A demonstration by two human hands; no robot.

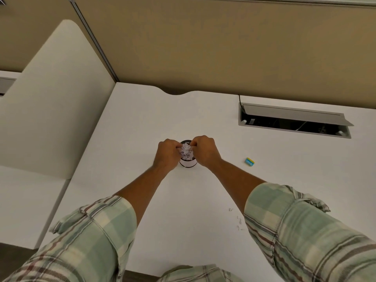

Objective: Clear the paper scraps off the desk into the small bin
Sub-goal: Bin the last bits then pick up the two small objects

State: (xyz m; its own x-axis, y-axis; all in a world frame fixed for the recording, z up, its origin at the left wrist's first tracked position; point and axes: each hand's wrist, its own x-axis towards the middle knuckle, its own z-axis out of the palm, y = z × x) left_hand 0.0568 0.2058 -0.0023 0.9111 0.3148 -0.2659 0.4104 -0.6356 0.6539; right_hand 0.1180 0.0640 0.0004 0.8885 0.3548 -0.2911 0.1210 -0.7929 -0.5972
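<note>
So both hands are sitting right over the small bin (188, 162) in the middle of the white tabletop (142, 123). The left hand (167, 152) and the right hand (204, 150) are each curled into a loose fist, fingers pinching a wad of paper scraps (186, 152) between them, right at the bin's mouth. The scraps are looking white with faint purplish marks, all crumpled and shredded together, so I can't count them. The bin is a little round one, dark rim, pale wall with a dark band at the base; most of it is hiding behind the hands.

A handful of tiny leftover bits (237, 219) are lying on the tabletop near the right plaid sleeve (295, 231), well apart from the bin. One small teal and yellow eraser (249, 161) is lying to the right of the bin; its label is too small to read. One open cable tray (295, 121) is sitting at the back right.
</note>
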